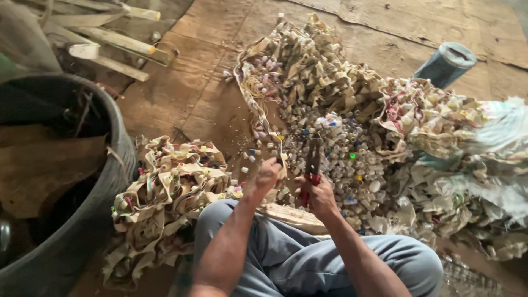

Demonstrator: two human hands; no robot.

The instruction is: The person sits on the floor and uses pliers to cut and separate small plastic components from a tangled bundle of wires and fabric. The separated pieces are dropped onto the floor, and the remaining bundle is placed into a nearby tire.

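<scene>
Your right hand [318, 193] grips red-handled cutters [312, 165], blades up over the heap of small caps [341, 159] mid-floor. Your left hand [267, 175] pinches a beige strip [258, 110] running to the far pile. Cut strips [170, 187] lie beside the grey tub [118, 165].

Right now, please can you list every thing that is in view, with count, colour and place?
strip: one, beige, runs from the left hand up to the far pile
pliers: one, red handles, in the right hand
small caps: many, mostly white, heaped in the centre
strip piles: several, beige, left, far and right
tub: one, dark grey, left edge
wooden sticks: several, pale, top left
can: one, grey-blue, top right
cardboard floor: brown, beneath all
trousers: grey, bottom
left hand: fingers pinch the strip
right hand: grips the pliers
</scene>
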